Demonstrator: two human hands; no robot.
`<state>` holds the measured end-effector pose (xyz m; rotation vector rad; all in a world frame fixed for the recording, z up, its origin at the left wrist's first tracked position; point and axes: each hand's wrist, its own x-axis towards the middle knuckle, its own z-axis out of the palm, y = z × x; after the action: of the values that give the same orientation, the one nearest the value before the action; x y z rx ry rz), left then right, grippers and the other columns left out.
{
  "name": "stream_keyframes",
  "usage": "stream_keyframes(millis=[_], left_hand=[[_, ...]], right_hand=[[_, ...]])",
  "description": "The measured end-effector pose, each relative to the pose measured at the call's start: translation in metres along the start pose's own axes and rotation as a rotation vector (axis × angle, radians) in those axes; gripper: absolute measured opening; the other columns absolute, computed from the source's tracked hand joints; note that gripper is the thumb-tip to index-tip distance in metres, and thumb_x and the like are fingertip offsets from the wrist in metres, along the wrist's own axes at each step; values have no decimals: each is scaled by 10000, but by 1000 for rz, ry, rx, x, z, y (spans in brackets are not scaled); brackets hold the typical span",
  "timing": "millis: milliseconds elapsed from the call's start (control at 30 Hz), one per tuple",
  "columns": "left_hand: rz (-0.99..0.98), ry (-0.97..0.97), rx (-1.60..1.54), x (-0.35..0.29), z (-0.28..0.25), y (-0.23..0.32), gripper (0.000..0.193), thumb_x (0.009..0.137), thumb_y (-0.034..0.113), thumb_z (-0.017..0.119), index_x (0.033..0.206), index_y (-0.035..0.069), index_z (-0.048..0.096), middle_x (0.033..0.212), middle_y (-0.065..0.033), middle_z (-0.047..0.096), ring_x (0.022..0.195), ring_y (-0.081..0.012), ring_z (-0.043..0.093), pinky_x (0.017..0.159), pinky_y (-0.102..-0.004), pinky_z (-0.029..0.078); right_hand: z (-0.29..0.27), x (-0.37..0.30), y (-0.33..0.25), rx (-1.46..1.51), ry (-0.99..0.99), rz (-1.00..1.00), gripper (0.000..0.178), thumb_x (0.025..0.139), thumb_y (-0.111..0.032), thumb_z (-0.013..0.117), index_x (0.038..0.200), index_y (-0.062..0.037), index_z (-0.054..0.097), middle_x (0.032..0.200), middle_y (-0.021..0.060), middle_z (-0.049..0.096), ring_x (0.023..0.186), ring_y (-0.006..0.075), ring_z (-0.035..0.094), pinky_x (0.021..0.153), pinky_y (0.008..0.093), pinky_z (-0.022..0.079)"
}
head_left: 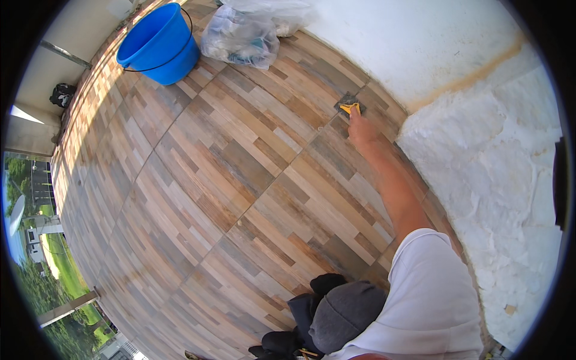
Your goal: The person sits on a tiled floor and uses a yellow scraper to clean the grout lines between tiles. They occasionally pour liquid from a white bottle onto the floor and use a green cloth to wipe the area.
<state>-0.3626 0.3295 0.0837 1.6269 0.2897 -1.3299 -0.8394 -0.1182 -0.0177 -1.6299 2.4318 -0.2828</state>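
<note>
My right hand (362, 129) reaches far forward at the end of an outstretched arm with a white sleeve. Its fingers are closed around a small yellow-handled tool (351, 108) pressed down at the floor. A dark square piece (344, 99) lies right under the yellow handle; whether it belongs to the tool or to the floor I cannot tell. Beneath it a joint runs between wood-patterned floor tiles (240, 156). My left hand is out of sight.
A blue bucket (150, 45) with a black handle stands at the far left, beside clear plastic bags (240, 39). Along the right runs a rough white wall (480, 144). My grey-clad knee (348, 315) is at the bottom. A black bundle (62, 95) sits by the left wall.
</note>
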Motion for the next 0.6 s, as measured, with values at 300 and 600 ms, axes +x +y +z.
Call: stream_keyframes(millis=[300, 600], left_hand=[[43, 38, 16, -9, -18, 12, 588, 862, 537, 363, 1242, 89, 326, 667, -155, 530, 585, -226, 508, 610, -391, 456], [31, 45, 12, -1, -27, 16, 589, 863, 537, 362, 1244, 89, 325, 685, -161, 537, 601, -230, 517, 624, -392, 458]], right_hand=[[23, -94, -97, 21, -349, -605, 407, 864, -171, 414, 1264, -154, 337, 825, 184, 549, 728, 347, 598, 570, 448, 465], [-19, 54, 35, 9, 84, 51, 249, 913, -247, 348, 1116, -118, 414, 832, 204, 598, 746, 383, 585, 621, 504, 437]])
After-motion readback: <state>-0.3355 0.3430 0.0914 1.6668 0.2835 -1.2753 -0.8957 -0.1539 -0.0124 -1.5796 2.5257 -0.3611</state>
